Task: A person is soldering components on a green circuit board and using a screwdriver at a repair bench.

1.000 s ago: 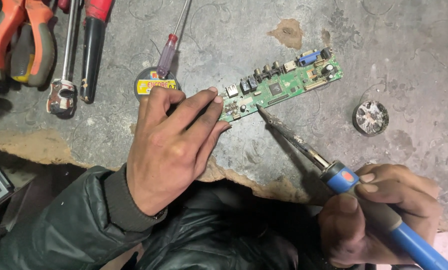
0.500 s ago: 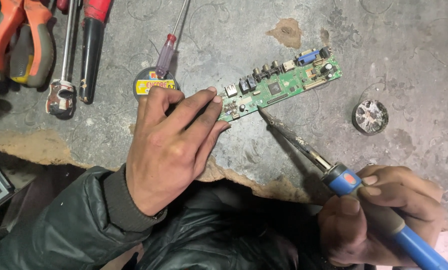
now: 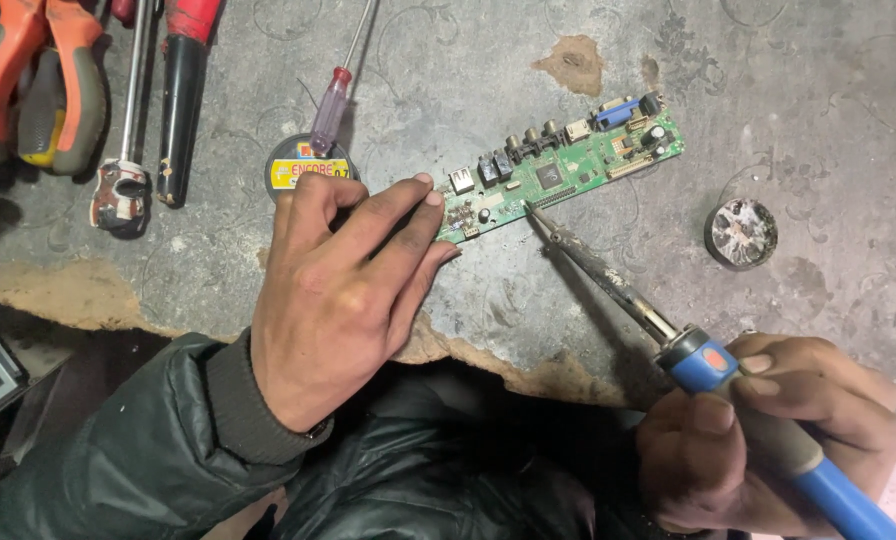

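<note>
Green circuit board (image 3: 558,175), long and narrow, bristles with ports along one edge.

Bare desk (image 3: 788,110) is left open above and right of the circuit board (image 3: 563,170); passage there is blocked only by a small round tin (image 3: 741,233). The board's near edge is barred by the soldering iron (image 3: 608,280), laid diagonally from the right hand (image 3: 758,430). Its left end is covered by the left hand's fingers (image 3: 408,215). Upper left is crowded by pliers (image 3: 33,80), screwdrivers (image 3: 333,100) and a solder reel (image 3: 303,165). The desk's broken front edge is closed off by dark jacket sleeves.
</note>
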